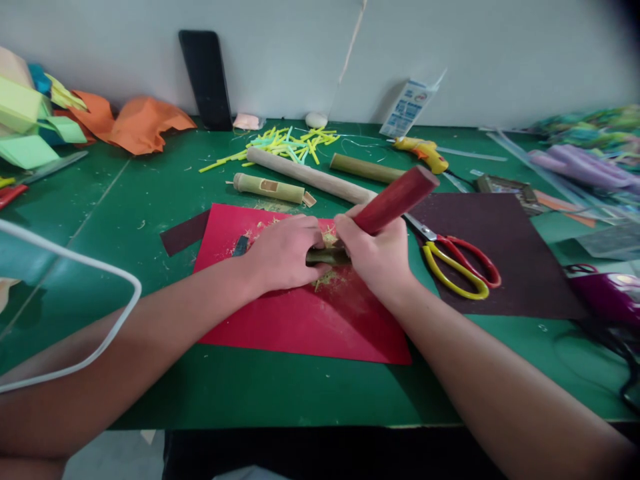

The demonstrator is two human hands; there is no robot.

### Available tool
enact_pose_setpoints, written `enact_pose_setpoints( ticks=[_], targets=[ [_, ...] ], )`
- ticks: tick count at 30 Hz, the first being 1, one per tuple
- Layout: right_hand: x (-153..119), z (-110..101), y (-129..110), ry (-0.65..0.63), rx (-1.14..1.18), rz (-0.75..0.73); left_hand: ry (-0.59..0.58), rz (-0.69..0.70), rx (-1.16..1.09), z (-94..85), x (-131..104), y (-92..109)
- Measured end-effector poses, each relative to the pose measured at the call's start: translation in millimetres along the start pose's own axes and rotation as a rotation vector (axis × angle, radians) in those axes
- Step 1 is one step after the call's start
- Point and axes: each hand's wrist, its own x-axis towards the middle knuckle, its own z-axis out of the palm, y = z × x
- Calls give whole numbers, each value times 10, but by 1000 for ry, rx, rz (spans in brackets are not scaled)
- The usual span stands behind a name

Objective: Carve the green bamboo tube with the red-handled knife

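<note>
My left hand (283, 257) is closed around a short bamboo tube (326, 257) lying on a red sheet (305, 330). In my right hand (383, 263) is a tool with a thick red wooden handle (397, 200), tilted up to the right. The tool's working end is hidden by my fingers, right over the bamboo. Pale shavings (327, 280) are scattered around the tube. Right of my right hand lie scissors (460, 263) with one red and one yellow handle. Beyond my hands rests a notched bamboo tube (273, 189).
A pale wooden rod (310, 177), another bamboo piece (367, 168) and yellow-green strips (290, 143) lie behind. A yellow glue gun (425, 155) is at the back right. A dark sheet (505, 267) lies under the scissors. A phone (205, 80) leans on the wall; a white frame (133, 287) crosses the left.
</note>
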Motion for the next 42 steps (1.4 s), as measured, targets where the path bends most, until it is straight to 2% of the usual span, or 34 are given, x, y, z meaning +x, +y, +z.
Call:
enact_pose_setpoints(
  ticks=[2, 9, 17, 23, 28, 32, 42],
  targets=[
    [2, -8, 9, 22, 18, -2, 10, 5, 7, 8, -1, 3],
    [-24, -37, -32, -100, -2, 56, -21, -18, -22, -5, 8, 19],
    [-30, -21, -53, -118, -33, 50, -19, -3, -3, -8, 10, 13],
    [-9, -6, 34, 25, 5, -17, 41, 38, 5, 24, -21, 5],
    [-37, -33, -10, -52, -2, 63, 29, 12, -9, 29, -21, -3],
    [-47, -40, -36, -116, -19, 70, -12, -12, 10, 8, -15, 6],
    [-65, -34, -51, -119, -30, 84, -10, -3, 14, -5, -15, 23]
  ],
)
